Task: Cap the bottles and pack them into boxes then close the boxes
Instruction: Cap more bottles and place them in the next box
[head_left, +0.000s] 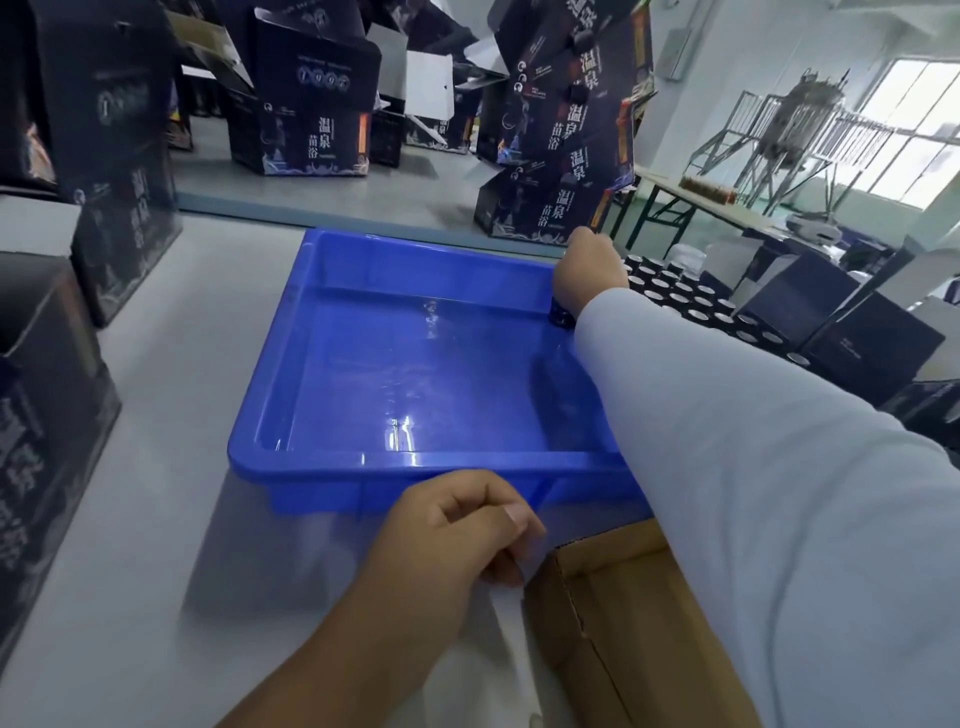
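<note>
Right hand (589, 273) grip closed around small dark bottle (562, 315) at blue plastic tray (415, 460) corner, evidently staging; left hand (452, 535) loosely curled, empty.

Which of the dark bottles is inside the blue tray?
Only the bottle under the right hand, in the blue tray's far right corner; the others stand outside.

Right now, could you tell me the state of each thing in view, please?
Blue tray: almost empty, one dark bottle in its far right corner.
Right hand: gripping that bottle.
Left hand: loosely curled, holding nothing.
Cardboard carton: open.
Bottles beside tray: upright, uncapped.
</note>
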